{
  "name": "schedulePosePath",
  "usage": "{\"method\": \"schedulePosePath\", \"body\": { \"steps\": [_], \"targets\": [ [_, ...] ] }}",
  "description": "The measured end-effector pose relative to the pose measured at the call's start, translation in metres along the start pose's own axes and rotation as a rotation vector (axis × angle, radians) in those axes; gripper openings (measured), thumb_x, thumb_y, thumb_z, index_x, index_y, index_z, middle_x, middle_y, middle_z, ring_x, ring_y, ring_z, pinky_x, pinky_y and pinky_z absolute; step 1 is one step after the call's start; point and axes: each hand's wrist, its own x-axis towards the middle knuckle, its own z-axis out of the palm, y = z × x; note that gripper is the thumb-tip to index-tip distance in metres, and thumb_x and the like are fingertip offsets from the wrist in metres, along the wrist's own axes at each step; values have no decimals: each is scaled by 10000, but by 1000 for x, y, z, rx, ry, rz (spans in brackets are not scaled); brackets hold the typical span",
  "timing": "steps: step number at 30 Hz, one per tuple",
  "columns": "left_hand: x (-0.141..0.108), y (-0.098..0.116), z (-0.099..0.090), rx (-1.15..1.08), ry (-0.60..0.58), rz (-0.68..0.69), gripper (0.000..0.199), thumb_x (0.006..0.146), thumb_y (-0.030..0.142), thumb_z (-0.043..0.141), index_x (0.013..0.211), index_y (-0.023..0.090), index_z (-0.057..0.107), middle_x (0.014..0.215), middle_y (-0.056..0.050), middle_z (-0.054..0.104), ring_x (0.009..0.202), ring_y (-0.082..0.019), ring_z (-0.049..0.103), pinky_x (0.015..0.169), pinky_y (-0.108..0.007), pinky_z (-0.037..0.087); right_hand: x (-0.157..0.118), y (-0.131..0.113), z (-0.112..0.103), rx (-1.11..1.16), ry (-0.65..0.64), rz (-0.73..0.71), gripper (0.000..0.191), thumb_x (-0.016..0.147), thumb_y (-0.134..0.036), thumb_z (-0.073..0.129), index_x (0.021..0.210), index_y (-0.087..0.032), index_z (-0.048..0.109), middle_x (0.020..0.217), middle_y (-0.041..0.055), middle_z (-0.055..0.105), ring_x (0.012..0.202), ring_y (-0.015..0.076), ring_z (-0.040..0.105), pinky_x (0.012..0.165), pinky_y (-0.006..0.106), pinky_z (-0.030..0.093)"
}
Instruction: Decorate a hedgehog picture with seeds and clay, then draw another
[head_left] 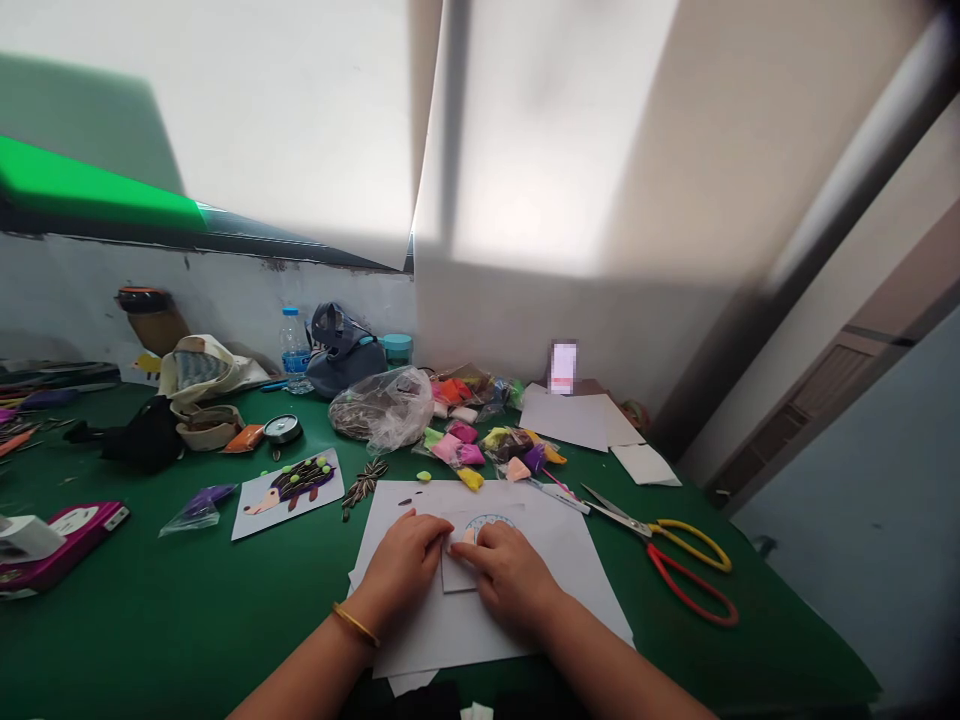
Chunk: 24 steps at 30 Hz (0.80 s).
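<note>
A small white card (457,580) lies on larger white sheets (427,640), with a blue outline drawing (491,522) partly covered by my hand. On the card is a flat piece of peach modelling clay (469,537). My left hand (409,558), with a gold bangle at the wrist, has its fingers bent together at the card's left edge. From the right, my right hand (514,575) rests over the card, fingers curled and the forefinger pressing at the clay. Its palm side is hidden.
Scissors (645,530) lie open at right beside a pen (559,495). Clay packets (457,445), sunflower seeds (365,485) and a plastic bag (386,410) lie beyond the sheets. Left are a hedgehog picture (289,492), a round tin (282,430) and a magenta case (75,540).
</note>
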Motion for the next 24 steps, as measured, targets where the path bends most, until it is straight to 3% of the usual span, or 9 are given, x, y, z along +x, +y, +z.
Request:
{"method": "schedulePosePath", "body": {
  "steps": [4,9,17,24],
  "targets": [
    [0,-2,2,-9,9,29,159,890,272,630,1011,243,730,1033,-40,735,997,-222,645,1049,-437,398,-1,4,0,104,59,59,489,756,-37,545,1175,-248,681,976,55,611,928,199,531,820,302,428],
    [2,4,6,106,30,93,106,830,334,725,907,285,778,963,-38,707,918,-230,620,910,-407,449,-1,4,1,114,74,72,450,754,-43,541,1124,-236,708,949,56,624,913,202,544,804,304,442],
    [2,7,8,120,60,105,136,868,262,679,776,279,778,862,-13,712,858,-199,633,994,-456,388,0,4,0,130,77,81,495,727,-20,530,1128,-248,710,950,51,627,919,199,552,811,303,447],
    [-2,4,1,69,-7,106,158,892,238,639,911,311,777,996,-3,743,927,-199,682,1114,-528,302,0,6,1,142,74,66,516,727,-22,529,1160,-242,702,959,54,632,930,201,553,825,306,454]
  ]
}}
